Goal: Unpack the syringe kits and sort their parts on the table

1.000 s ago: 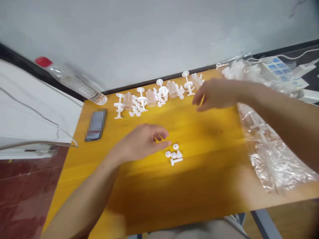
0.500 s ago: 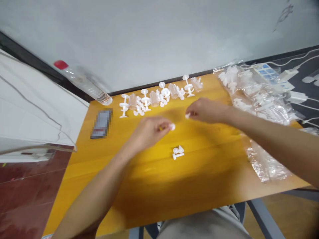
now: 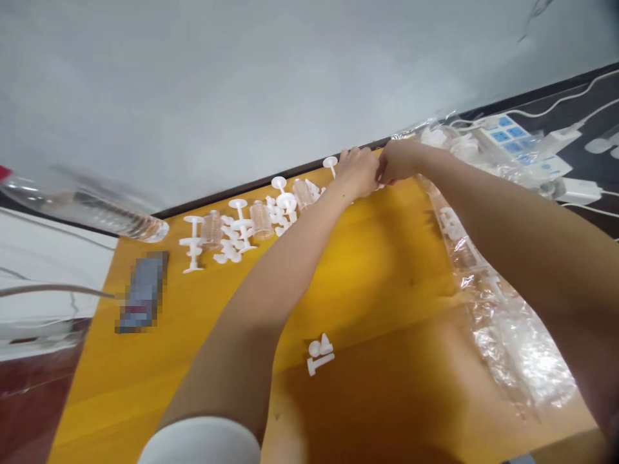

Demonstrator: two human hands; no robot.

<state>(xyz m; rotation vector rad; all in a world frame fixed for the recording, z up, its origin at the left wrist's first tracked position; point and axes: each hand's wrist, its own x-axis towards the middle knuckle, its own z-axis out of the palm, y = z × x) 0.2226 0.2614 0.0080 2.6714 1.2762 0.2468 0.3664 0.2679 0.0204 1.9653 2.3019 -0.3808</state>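
Note:
My left hand [image 3: 358,171] and my right hand [image 3: 397,161] are close together at the table's far edge, at the end of the row of plastic parts. Both are closed, with the left fingers curled away from view. A bit of white plastic [image 3: 380,186] shows just under the right fingertips; whatever else the hands hold is hidden. Beside my left hand, a white stemmed piece with a round disc [image 3: 330,162] is partly covered. Clear plastic cylinders [image 3: 262,220] and white stemmed pieces [image 3: 240,222] line the back, with small white parts [image 3: 229,245] between them.
Nearer me lie a few small white pieces [image 3: 319,354]. At the left are a blurred-out dark flat object [image 3: 144,293] and a water bottle [image 3: 97,209]. Clear plastic bags [image 3: 512,335] spread along the right, by a power strip [image 3: 512,138] with cables.
Both hands have moved forward to the far end of the row and come together. The small white pieces they pinched are now mostly out of sight. The view has shifted.

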